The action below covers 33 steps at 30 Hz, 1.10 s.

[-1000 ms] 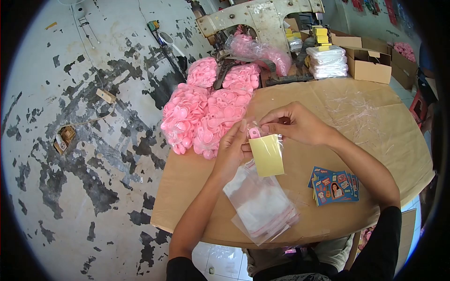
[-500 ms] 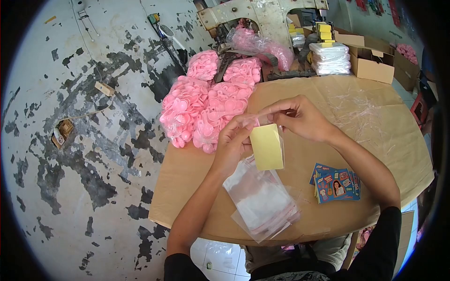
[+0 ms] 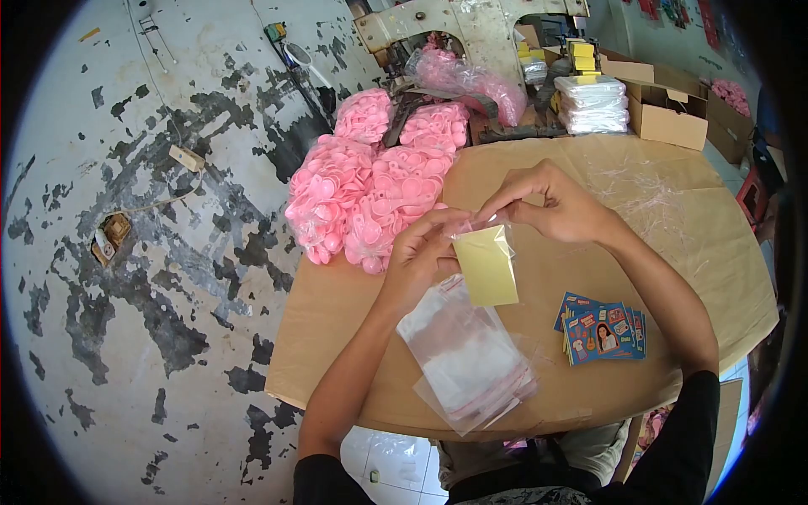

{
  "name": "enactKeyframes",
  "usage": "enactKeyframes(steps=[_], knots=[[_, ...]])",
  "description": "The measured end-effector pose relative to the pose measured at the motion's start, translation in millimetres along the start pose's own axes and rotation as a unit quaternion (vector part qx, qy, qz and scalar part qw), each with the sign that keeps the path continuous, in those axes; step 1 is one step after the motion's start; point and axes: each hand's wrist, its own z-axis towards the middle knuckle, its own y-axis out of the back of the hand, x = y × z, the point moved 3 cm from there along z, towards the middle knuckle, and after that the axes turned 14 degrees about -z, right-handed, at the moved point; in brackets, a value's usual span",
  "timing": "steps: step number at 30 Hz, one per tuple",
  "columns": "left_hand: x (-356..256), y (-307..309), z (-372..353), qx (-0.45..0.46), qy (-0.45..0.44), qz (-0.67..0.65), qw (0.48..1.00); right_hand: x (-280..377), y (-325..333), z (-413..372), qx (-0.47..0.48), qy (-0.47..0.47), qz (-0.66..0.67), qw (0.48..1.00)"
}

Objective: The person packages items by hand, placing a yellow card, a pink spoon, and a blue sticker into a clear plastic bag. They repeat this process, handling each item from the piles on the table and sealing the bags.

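Note:
A clear plastic bag with a yellow card (image 3: 486, 268) inside hangs upright between my hands, above the table. My left hand (image 3: 418, 257) pinches its upper left corner. At the top edge, the fingers of my right hand (image 3: 549, 202) are closed on the bag's clear flap. Just below lies a stack of clear plastic bags (image 3: 467, 358), with reddish lines along their near ends. To the right rests a small pile of blue printed cards (image 3: 602, 330), the top one showing a picture of a person.
Bags of pink plastic spoon-like pieces (image 3: 370, 185) stand at the back left of the brown-covered table (image 3: 320, 353). Thin clear strips (image 3: 648, 202) lie scattered at the right. Behind are a packed stack of clear bags (image 3: 592, 105), a cardboard box (image 3: 669, 118) and a metal machine (image 3: 471, 25).
The bag with the yellow card has shifted slightly right. My right hand has moved a little right and its fingers are now at the bag's top edge; the flap looks folded down.

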Motion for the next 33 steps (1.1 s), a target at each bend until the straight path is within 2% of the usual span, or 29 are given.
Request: enactKeyframes(steps=[4, 7, 10, 19, 28, 33], knots=[[-3.3, 0.0, 0.0, 0.003, 0.002, -0.036, 0.999, 1.1, 0.8, -0.4, -0.007, 0.002, -0.012, 1.0], [-2.9, -0.1, -0.1, -0.005, -0.012, -0.002, 1.0, 0.6, 1.6, -0.6, -0.011, 0.008, -0.011, 1.0], [-4.2, 0.0, -1.7, 0.009, 0.004, -0.011, 1.0, 2.4, 3.5, -1.0, -0.007, 0.019, -0.041, 0.999], [-5.8, 2.7, -3.1, 0.038, -0.036, 0.0, 0.999, 4.6, 0.1, -1.2, -0.003, 0.041, -0.041, 0.998], [-5.8, 4.9, -1.9, 0.04, -0.042, -0.059, 0.997, 6.8, -0.3, -1.0, 0.006, 0.036, -0.06, 0.998], [-7.0, 1.8, -2.8, 0.041, -0.002, -0.073, 0.996, 8.8, 2.2, -1.3, 0.013, 0.029, -0.069, 0.997]])
